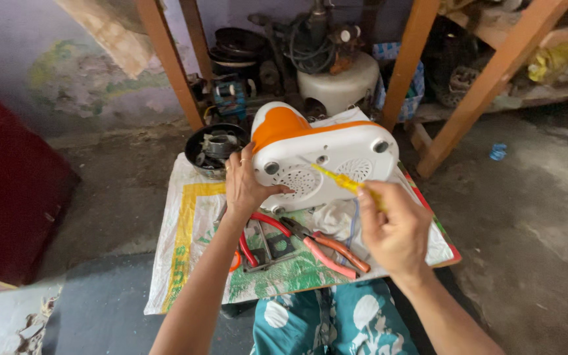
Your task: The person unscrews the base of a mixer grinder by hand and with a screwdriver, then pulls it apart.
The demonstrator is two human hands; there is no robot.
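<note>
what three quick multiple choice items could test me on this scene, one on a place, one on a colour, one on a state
1. Where do the pliers lie?
A. on the printed sack below the appliance
B. in the dark bowl
C. on the wooden shelf

2. What colour is the screwdriver in the right hand?
A. red
B. yellow
C. black

3. How does the white and orange appliance stand?
A. flat on its feet
B. closed in a box
C. tipped up, underside facing the person, steadied by the left hand

Answers:
1 A, the pink and orange handles rest on the sack in front of the appliance.
2 B, its shaft and handle show yellow against the white base.
3 C, the round feet and vent grilles face the camera, and the left palm lies on the base.
</note>
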